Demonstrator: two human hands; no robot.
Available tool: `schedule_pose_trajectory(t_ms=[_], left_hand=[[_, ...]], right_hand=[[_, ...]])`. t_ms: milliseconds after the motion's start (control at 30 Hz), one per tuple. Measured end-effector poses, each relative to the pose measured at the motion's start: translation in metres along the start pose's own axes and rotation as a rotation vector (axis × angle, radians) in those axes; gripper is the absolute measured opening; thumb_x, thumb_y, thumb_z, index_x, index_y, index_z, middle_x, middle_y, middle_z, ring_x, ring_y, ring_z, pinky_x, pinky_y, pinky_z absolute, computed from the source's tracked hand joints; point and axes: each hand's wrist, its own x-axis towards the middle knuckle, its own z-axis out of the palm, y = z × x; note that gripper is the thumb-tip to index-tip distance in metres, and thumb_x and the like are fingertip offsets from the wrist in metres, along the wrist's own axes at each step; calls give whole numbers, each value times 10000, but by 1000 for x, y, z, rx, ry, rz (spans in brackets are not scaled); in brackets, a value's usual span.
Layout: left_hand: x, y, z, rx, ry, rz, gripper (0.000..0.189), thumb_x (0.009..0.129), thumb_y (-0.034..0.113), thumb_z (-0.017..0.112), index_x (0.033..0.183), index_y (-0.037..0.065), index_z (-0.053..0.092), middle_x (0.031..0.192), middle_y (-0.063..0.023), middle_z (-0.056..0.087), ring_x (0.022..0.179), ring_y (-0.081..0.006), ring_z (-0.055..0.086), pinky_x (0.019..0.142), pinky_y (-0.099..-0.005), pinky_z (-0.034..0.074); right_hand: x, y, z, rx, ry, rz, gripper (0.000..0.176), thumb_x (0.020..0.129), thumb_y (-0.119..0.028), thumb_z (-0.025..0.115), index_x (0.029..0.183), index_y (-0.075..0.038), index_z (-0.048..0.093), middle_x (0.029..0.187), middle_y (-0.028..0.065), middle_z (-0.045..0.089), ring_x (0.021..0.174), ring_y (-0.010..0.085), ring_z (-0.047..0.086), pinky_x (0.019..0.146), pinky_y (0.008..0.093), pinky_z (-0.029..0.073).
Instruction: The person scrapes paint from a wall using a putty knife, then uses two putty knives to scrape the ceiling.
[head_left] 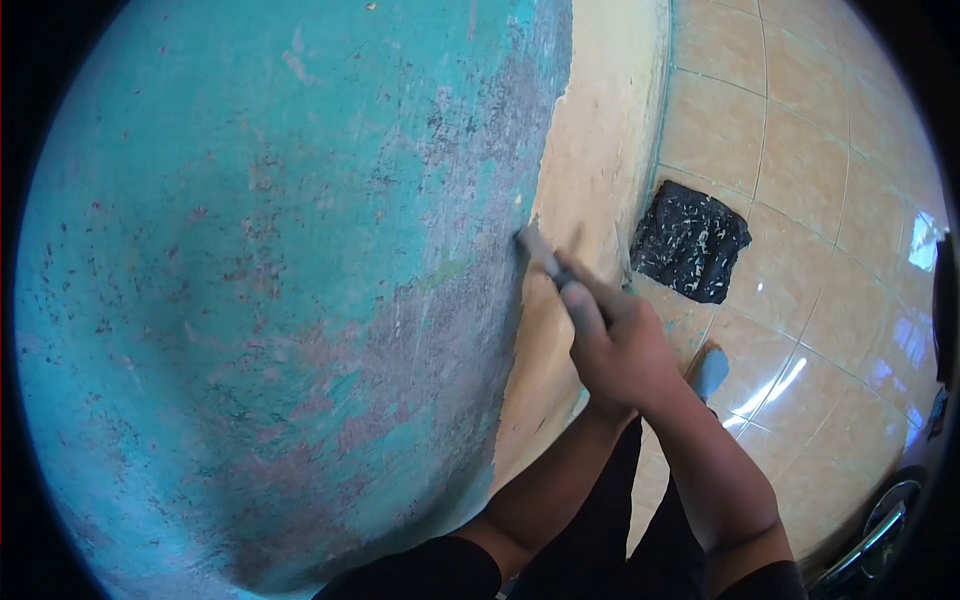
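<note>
Both of my hands meet on the handle of a scraper (541, 251), whose flat metal blade points up and left. Its tip touches the wall where the turquoise paint (300, 250) borders a cream-coloured strip (575, 170). My right hand (638, 340) is closed around the handle and covers much of it. My left hand (592, 365) is pressed close against it on the handle, its fingers largely hidden. Scuffed grey and pinkish patches show through the turquoise paint left of the blade.
On the tan tiled floor (800, 250) lies a black cloth (692, 242) sprinkled with pale flakes, close to the wall base. A foot in a grey-blue covering (710, 372) stands below it. A dark object with a shiny metal bar (870, 540) is at lower right.
</note>
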Motion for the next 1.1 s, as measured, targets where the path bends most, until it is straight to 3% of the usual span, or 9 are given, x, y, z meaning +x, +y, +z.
schedule_pose_trajectory(t_ms=[133,167,300,400,533,633,767,967,1100], left_hand=[[-2,4,1,10,-3,1,445,998,346,355,1338,60,339,1210,-62,458,1098,-160,477,904,-307,408],[-1,4,0,14,1,4,448,999,346,354,1342,59,336,1214,-62,457,1104,-160,477,909,-307,408],[3,10,5,59,-16,23,457,1001,344,352,1356,57,327,1230,-62,455,1130,-157,476,929,-305,408],[-8,12,5,100,-27,9,465,1003,342,350,1367,55,321,1243,-62,454,1150,-155,475,944,-303,408],[-37,6,-8,9,-98,-215,482,1009,378,302,1378,68,307,1308,-60,399,1223,-149,409,1000,-311,361],[-65,22,-11,58,-141,-305,492,972,486,358,1273,100,410,980,-7,524,820,-76,533,665,-221,434],[-95,41,-19,96,-249,-583,440,928,538,436,1051,129,539,681,46,491,479,-24,421,404,-177,283],[-128,83,5,-71,-141,-498,388,935,505,438,945,135,555,641,42,474,458,-22,406,386,-182,273],[-125,103,2,-96,-95,-580,489,916,593,351,956,155,564,631,39,480,459,-61,414,411,-213,287]], right_hand=[[-9,12,15,-165,115,-233,428,946,-278,480,1295,-33,507,667,148,581,682,126,611,685,307,484],[6,9,17,-39,128,-33,432,954,-282,475,1298,-25,505,666,91,573,671,94,577,653,281,471],[15,13,1,155,3,72,426,979,-284,436,1288,-3,517,705,-32,478,655,29,445,592,206,390],[4,24,-3,302,-44,129,462,945,-298,494,1338,-56,475,823,67,610,781,124,569,763,302,455],[-34,38,-2,398,0,75,495,939,-231,454,1368,5,384,977,67,526,905,114,484,821,274,404],[-66,39,-6,555,-36,166,526,913,-181,419,1392,9,312,1006,62,473,919,115,443,828,259,382],[-102,24,-14,548,-29,232,564,880,-154,388,1402,10,254,962,44,445,877,118,431,808,246,374],[-126,-6,-19,728,4,501,433,942,-354,428,1300,-115,376,859,55,496,604,147,482,478,313,404],[-107,-39,-17,705,-5,602,393,964,-356,350,1274,-136,451,843,49,490,580,156,484,465,310,402]])
